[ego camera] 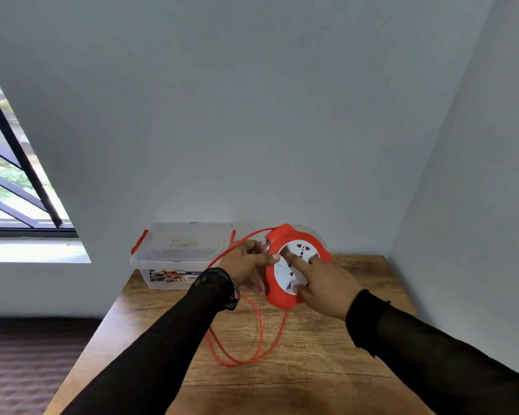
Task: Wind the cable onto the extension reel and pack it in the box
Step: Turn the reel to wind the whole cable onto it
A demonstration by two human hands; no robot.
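The winding step was in hand: at centre frame the left hand (246,262) gripped the rim of the orange reel (297,265), held tilted above the surface (312,369), while the right hand (327,290) pressed spread fingers on its white socket face. A loop of orange cable (258,339) lay slack below, so the next move probably called for more turns. The lidded box (183,253) waited just left, near the surface's back left edge; open room lay toward the bottom of the frame.
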